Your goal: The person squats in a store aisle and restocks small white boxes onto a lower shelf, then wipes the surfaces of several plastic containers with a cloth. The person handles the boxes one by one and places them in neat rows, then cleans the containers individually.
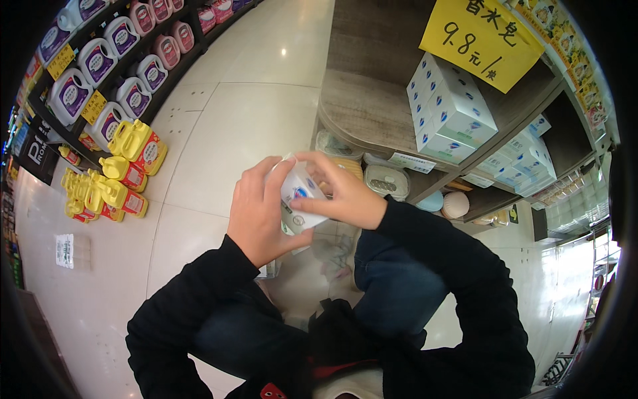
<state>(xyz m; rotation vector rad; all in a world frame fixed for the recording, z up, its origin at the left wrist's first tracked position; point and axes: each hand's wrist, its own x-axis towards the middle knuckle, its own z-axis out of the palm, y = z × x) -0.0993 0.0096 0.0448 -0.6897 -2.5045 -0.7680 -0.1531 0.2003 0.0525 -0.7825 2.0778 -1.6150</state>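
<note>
Between my two hands is a small white soap box (302, 194) with a blue emblem and a green strip. My left hand (261, 209) grips its left side and lower end, the thumb beneath it. My right hand (344, 192) holds the right side and upper end, its thumb lying across the printed face. The fingertips of both hands meet near the top of the box. Below my hands, between my knees, a crumpled cloth or plastic wrap (334, 254) lies blurred on the floor; which it is I cannot tell.
On the right, a wooden shelf (369, 104) carries stacked white soap boxes (451, 109) under a yellow price sign (481, 42). Lidded containers (386, 179) fill a lower level. Leftward stand yellow jugs (134, 147), detergent bottles (97, 60) on racks, and a wrapped white pack (72, 251) on the tiles.
</note>
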